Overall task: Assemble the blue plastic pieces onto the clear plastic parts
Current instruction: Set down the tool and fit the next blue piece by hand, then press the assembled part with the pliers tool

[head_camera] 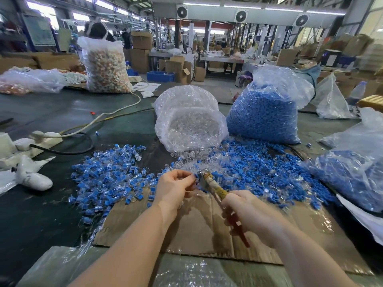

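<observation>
- Blue plastic pieces (267, 175) lie loose in a wide heap on the table, right of centre, spilling from the foot of a tall clear bag of blue pieces (263, 119); clear plastic parts (186, 160) are scattered where that heap meets the mouth of a tipped bag of clear parts (188, 123).
- Left of centre I see a pile of assembled pieces (112, 175), blue joined to clear; it sits partly on the dark table (51, 112) and partly on a sheet of cardboard (199, 230).
- My left hand (174, 189) has its fingers curled in, pinching a small piece at the fingertips (191, 178); the piece is too blurred and small for me to say whether it is blue, clear or both.
- My right hand (246, 212) is wrapped round the handles of a pair of pliers (215, 187); the shaft is bound in yellowish tape and a red handle end sticks out below the palm.
- The pliers' metal tip meets the left fingertips just above the near edge of the blue heap; the two hands are close but not touching.
- Another bag of blue pieces (352, 179) lies at the right edge; a white power strip (41, 139) with cables rests at the left.
</observation>
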`<state>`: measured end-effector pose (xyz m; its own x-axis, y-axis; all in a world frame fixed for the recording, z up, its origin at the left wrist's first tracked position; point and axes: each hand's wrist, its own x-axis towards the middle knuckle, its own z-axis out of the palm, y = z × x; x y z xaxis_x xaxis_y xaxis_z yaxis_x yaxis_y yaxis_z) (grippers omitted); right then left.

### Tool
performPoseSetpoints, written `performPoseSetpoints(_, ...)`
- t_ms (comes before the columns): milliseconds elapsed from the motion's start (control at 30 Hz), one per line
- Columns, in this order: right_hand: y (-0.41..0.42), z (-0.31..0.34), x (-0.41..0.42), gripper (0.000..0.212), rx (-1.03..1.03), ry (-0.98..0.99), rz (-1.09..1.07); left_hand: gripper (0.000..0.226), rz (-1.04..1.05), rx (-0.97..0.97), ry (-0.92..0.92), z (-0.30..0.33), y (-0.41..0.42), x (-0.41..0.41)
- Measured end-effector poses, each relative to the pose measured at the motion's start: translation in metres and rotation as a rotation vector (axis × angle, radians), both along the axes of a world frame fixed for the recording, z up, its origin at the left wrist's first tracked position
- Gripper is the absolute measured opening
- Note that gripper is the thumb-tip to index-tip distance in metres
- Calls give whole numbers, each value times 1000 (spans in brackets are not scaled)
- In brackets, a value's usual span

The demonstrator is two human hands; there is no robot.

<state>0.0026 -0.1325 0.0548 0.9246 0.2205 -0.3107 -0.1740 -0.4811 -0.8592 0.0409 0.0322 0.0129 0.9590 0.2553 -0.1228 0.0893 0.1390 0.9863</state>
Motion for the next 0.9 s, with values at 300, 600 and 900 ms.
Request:
performPoseSetpoints(300, 3, 3, -6, 15, 82, 104, 91, 4, 6, 61, 56, 1, 12, 0)
performPoseSetpoints(600, 4, 8, -7, 22, 19, 120, 162, 5, -16, 81, 76, 3, 16, 4)
performPoseSetpoints(900, -1, 12, -5, 36, 3, 128, 184, 4, -55, 104, 102, 6, 18, 6)
